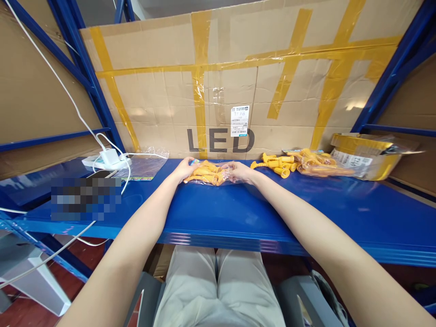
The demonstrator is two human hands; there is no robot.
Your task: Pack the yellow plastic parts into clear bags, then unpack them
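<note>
From the wearer's head, the scene is being viewed forward and down, at close range; the lap (218,290) is being framed near, the blue shelf (218,213) beyond, the cardboard panel (163,104) far.

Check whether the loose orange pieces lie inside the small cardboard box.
No, the loose orange pieces lie on the blue shelf, beside the right hand.

A person's bare forearms (145,218) end in a bare left hand (184,170) and right hand (241,172); the loose, pale grey trousers (218,299) are softly creased.
</note>
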